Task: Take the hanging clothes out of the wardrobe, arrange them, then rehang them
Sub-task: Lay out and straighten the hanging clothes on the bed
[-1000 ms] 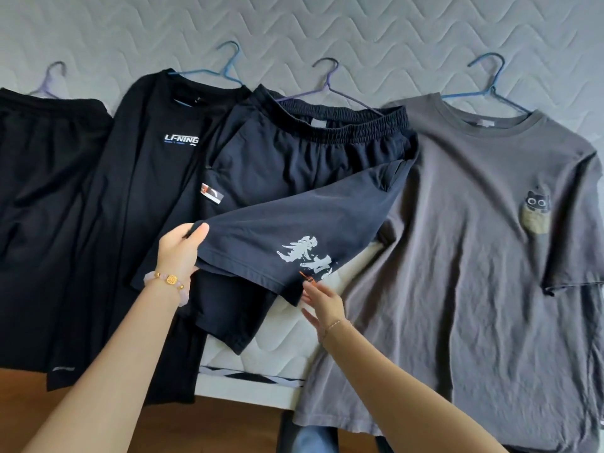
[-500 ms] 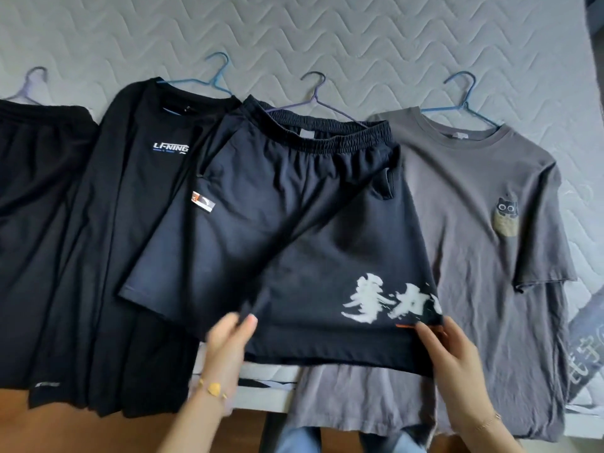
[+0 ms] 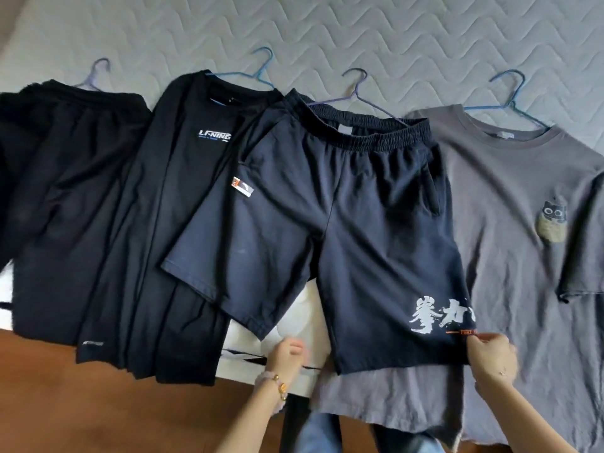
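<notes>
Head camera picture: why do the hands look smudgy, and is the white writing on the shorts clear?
Head view: the left hand is smeared, probably motion blur; the right hand, pinching the hem of the navy shorts, is only slightly soft. The white writing is fairly crisp. The black shorts at far left lose detail.

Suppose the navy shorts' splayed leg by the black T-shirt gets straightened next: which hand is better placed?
Left, probably: the left hand sits just below that leg of the navy shorts, apparently empty; the right hand pinches the other leg's hem.
</notes>
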